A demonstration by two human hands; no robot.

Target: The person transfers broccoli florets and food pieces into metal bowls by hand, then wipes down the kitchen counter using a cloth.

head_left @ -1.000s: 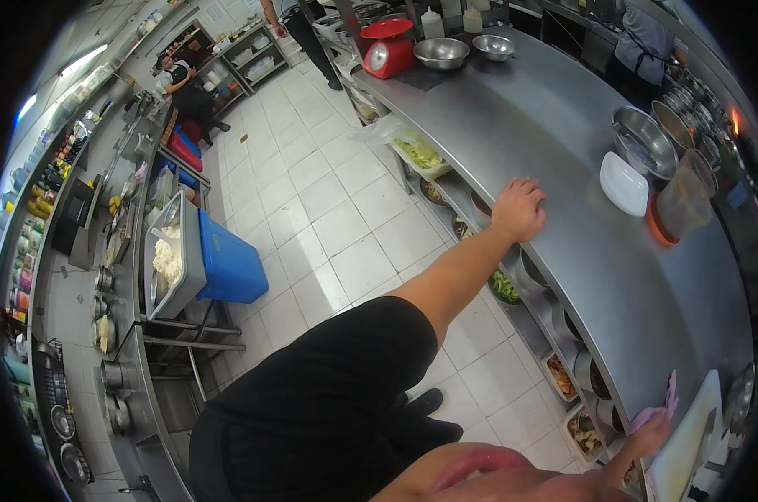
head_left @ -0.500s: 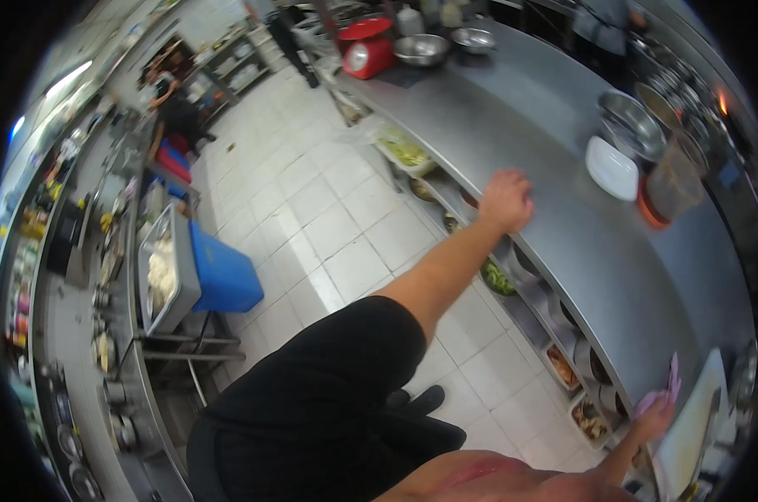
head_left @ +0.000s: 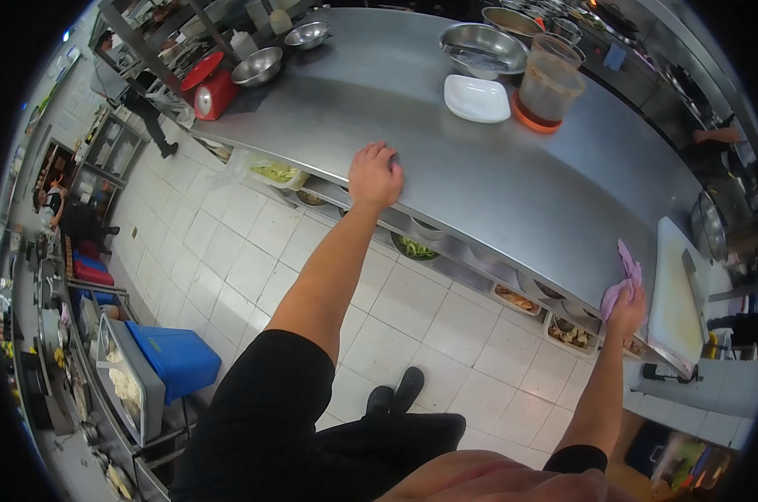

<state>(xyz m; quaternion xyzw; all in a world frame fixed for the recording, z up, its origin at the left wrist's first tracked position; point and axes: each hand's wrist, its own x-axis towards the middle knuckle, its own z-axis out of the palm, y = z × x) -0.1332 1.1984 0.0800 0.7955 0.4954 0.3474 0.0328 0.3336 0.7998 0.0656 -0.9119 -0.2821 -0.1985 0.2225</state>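
My left hand (head_left: 376,176) rests at the near edge of the steel counter (head_left: 379,100), its fingers curled inward; a small dark patch shows by the fingertips, and I cannot make out what is in them. Farther right, my right hand (head_left: 624,315) is closed on a pink cloth (head_left: 627,280), which lies bunched on the counter top. Just beyond that hand is a white cutting board (head_left: 677,293) with a knife (head_left: 693,276) lying on it.
At the back stand a white dish (head_left: 477,99), a clear container on an orange lid (head_left: 534,124), a steel bowl (head_left: 483,50) and a red scale (head_left: 215,92). Food tubs (head_left: 571,335) fill the shelf below. A blue bin (head_left: 176,356) stands left; other people are farther off.
My view has turned to the right, so the counter and both hands appear farther left. The right hand still holds the cloth near the cutting board; the left stays by the counter edge.
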